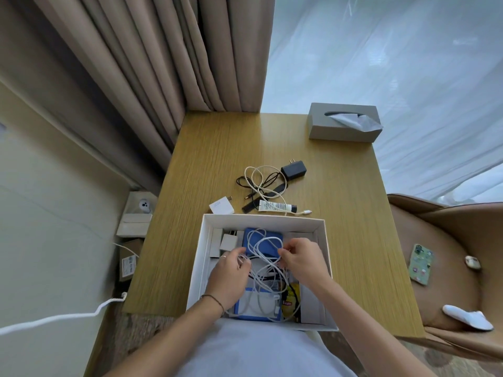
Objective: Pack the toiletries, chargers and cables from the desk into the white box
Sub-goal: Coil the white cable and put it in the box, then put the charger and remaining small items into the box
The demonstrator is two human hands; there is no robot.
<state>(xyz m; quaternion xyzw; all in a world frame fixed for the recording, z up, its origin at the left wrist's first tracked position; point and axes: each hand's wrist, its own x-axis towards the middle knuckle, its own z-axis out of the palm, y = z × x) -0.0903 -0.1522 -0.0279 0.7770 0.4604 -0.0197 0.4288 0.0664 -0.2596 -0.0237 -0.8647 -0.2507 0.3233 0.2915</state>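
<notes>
The white box (326, 246) sits at the desk's near edge. Both hands are inside it: my left hand (230, 278) and my right hand (303, 261) each pinch loops of a white cable (265, 263) that lies over a blue case (272, 242). The box also holds small white chargers (228, 242), a blue-edged packet and a yellow sachet (290, 299). Beyond the box on the desk lie a white charger (221, 206), a white tube (276, 206), a black comb (250, 206), a cream cable (258, 178) and a black adapter (294, 169) with its black cord.
A grey tissue box (343, 123) stands at the desk's (212, 164) far right corner. A tan chair (449, 268) to the right holds a phone (421, 263), a small earbud case and a white slipper (468, 317). Curtains hang behind; cartons and a white rope lie at left.
</notes>
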